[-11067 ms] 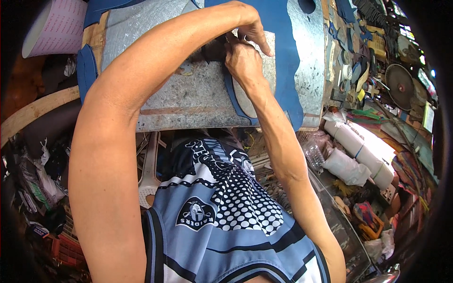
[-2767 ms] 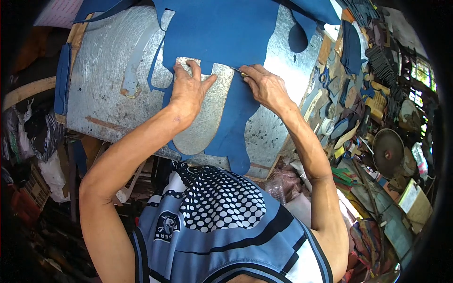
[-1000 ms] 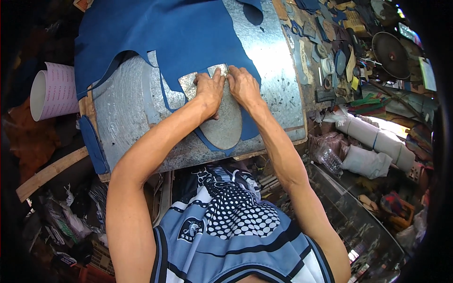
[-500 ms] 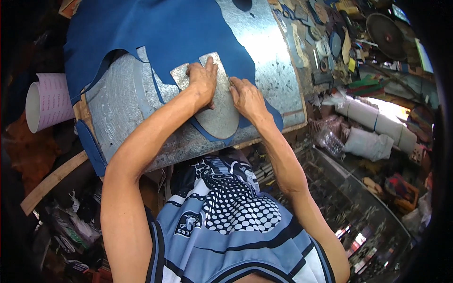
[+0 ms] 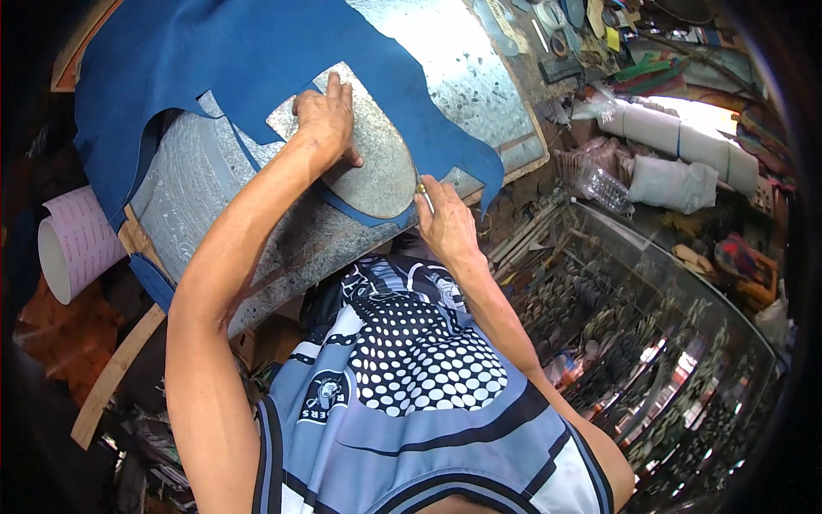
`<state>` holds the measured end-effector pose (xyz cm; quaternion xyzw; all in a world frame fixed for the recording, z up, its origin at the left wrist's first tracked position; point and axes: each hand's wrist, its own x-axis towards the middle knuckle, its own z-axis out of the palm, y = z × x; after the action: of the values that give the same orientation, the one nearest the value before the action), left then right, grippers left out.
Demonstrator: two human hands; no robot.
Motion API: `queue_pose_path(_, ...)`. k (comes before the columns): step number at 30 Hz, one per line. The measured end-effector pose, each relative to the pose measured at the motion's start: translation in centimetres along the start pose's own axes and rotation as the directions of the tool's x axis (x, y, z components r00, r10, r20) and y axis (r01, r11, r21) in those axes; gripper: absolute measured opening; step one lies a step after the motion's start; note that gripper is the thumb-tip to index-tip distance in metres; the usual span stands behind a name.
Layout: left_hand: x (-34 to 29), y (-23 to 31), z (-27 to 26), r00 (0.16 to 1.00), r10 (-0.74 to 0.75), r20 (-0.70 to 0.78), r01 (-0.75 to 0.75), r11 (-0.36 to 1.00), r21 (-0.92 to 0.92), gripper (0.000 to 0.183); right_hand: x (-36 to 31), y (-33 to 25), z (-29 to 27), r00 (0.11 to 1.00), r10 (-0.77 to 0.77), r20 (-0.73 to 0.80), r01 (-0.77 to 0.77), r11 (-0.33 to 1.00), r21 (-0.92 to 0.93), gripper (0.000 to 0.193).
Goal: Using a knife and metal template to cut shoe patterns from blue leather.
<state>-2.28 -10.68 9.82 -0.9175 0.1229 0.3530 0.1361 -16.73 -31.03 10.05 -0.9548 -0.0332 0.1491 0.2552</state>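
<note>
A flat grey template (image 5: 383, 150), rounded at the near end, lies on a large blue leather sheet (image 5: 223, 56). My left hand (image 5: 327, 120) presses down on the template, its fingers stretched out and the thumb spread toward the near side. In my right hand (image 5: 449, 224) is a slim knife-like tool (image 5: 421, 190) with a brass-coloured and silvery part showing. Its tip is at the template's right edge, against the leather. The fingers are curled round the tool and hide most of it.
Beneath the leather is a worn metal-topped bench (image 5: 201, 180). A rolled white sheet (image 5: 79, 236) stands at its left, above a wooden strip (image 5: 116, 381). Tapes and scraps lie at the far right. Wrapped white rolls (image 5: 655, 133) and a glass-topped case (image 5: 634, 317) are on the right.
The view has shifted and turned. My right hand has slid nearer me along the template's right edge, and the tool now shows in it. My left hand stays on the template.
</note>
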Motion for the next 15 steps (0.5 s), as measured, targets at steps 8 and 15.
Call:
queue_pose_path(8,0.1,-0.3,1.0,0.992,0.040,-0.122,-0.048,0.996,-0.069,0.142,-2.1,-1.0,1.0,0.994,0.102,-0.051,-0.100,0.994,0.032,0.036)
queue_pose_path(15,0.1,-0.4,1.1,0.987,0.048,-0.153,-0.054,0.998,-0.034,0.142,-3.5,-1.4,2.0,0.985,0.133,-0.111,-0.126,0.990,0.071,0.035)
